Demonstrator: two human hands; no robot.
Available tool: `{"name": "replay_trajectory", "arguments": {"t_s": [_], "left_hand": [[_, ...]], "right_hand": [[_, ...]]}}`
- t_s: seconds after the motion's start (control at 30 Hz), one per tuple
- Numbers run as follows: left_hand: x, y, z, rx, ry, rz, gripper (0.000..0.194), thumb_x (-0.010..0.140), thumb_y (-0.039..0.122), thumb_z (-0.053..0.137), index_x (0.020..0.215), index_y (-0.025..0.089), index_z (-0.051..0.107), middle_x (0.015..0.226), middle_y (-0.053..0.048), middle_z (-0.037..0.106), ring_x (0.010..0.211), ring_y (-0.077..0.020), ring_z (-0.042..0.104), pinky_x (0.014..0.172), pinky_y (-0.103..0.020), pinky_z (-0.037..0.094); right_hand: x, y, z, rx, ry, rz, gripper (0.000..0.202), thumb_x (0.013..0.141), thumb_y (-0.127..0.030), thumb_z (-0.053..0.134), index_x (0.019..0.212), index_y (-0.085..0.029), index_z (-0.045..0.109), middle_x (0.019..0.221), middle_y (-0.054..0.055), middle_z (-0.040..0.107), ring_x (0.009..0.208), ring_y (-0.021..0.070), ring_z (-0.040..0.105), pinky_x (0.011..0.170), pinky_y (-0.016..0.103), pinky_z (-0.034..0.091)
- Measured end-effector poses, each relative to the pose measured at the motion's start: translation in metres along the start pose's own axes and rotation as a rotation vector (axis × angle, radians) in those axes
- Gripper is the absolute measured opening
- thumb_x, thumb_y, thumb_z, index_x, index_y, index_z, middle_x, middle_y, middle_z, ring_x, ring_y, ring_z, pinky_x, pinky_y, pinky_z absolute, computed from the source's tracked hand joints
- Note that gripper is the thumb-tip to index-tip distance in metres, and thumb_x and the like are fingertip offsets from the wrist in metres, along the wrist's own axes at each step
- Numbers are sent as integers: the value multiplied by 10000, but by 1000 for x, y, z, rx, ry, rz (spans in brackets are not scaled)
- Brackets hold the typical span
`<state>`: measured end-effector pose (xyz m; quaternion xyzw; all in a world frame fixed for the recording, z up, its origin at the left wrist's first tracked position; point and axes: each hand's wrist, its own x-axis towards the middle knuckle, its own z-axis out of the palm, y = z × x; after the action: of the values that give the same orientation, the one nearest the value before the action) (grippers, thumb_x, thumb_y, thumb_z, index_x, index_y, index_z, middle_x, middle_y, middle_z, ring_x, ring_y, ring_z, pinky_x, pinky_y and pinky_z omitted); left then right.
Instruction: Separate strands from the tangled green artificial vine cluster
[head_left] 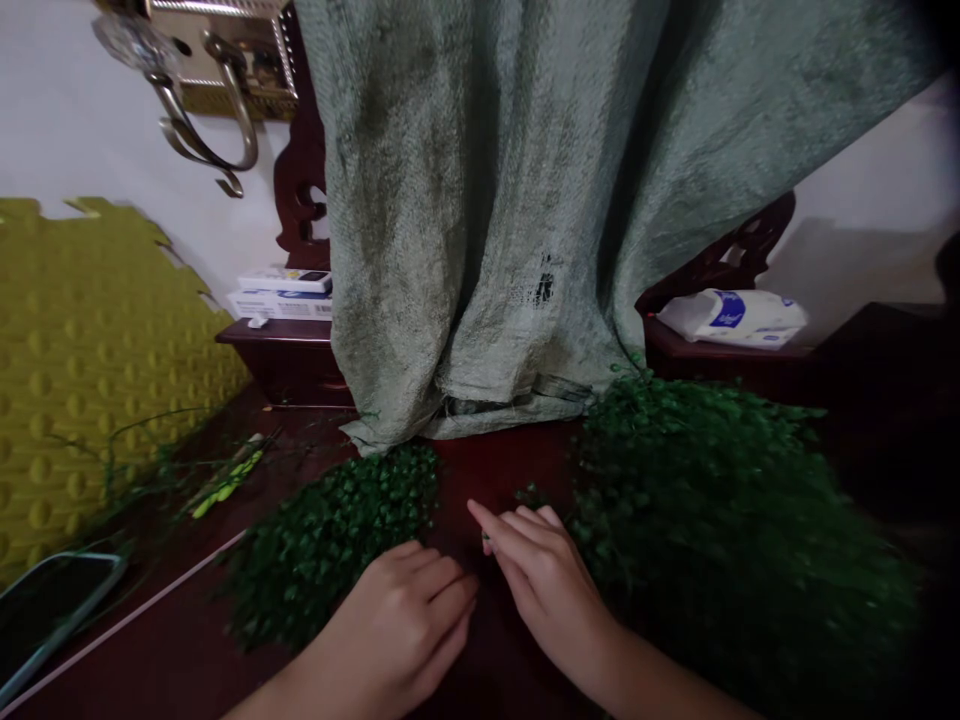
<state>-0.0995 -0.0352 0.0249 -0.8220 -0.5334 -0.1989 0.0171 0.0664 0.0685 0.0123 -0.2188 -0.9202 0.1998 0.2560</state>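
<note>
Your largest item is the grey-green sack (487, 200), hanging in folds at the centre, its lower edge on the dark red table (506, 460). The right heap (712, 500) of small-leaved greenery lies beyond your right wrist; the yellow mat (97, 360) stands at far left. The smaller left heap (337, 540) lies ahead of your left forearm. Your left hand (412, 610) is back-up beside that heap, fingers curled and close together; fingertips are hidden, so contents and grip cannot be told. Your right hand (540, 560) is near the right heap, forefinger extended, other fingers bent and close together. The hands are slightly apart. The phone (60, 610) is at lower left, the white packet (750, 318) and boxes (281, 300) on ledges either side of the sack. Smallest, a green sprig (486, 538) shows at your right thumb tip; whether it is pinched cannot be told.
</note>
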Motion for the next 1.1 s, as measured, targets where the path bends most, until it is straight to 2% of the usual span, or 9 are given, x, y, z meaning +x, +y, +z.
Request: {"name": "replay_trajectory", "arguments": {"t_s": [0.1,0.23,0.47,0.57,0.73,1.0,1.1], "left_hand": [[-1,0,2,2,-28,0,187,955,127,436,947,181,615,795,-30,661,682,-210,620,651,-357,468],[-3,0,3,23,-39,-6,182,958,138,441,902,189,607,787,-26,653,685,-210,615,653,-357,457],[-2,-1,4,27,-33,-4,173,947,130,449,907,188,607,785,-26,653,676,-204,609,650,-349,453],[-1,-1,4,23,-39,-2,167,949,131,450,915,185,604,795,-29,655,680,-212,608,651,-359,455],[-2,-2,5,27,-61,-7,175,952,131,446,912,186,607,800,-30,654,682,-219,606,642,-368,453],[-3,0,4,11,-61,-11,156,947,125,460,923,183,603,823,-35,668,696,-222,616,658,-370,462],[-2,0,5,8,-40,-1,151,948,123,463,935,177,604,828,-34,673,693,-216,617,654,-361,457]], "right_hand": [[-3,2,6,-67,-17,-12,468,987,-52,364,1414,-193,495,953,56,707,869,217,631,845,396,435],[-6,6,12,-86,-36,2,429,1006,-80,368,1384,-214,519,1078,75,712,931,218,652,861,403,450],[-5,5,9,-88,-100,-35,380,980,-63,417,1291,-207,581,1105,59,728,975,219,670,907,404,427],[-3,2,7,-84,-124,-31,345,978,-68,425,1248,-197,596,1072,61,739,941,225,684,871,390,422],[1,-1,5,-108,-192,16,239,983,-73,437,1049,-199,629,898,44,767,725,200,711,776,356,402],[2,-2,5,-131,-212,9,192,993,-92,459,1030,-202,612,879,34,768,739,199,721,784,341,376],[2,-2,6,-168,-216,15,165,993,-112,484,1004,-192,628,807,25,756,708,199,711,784,339,366]]}}
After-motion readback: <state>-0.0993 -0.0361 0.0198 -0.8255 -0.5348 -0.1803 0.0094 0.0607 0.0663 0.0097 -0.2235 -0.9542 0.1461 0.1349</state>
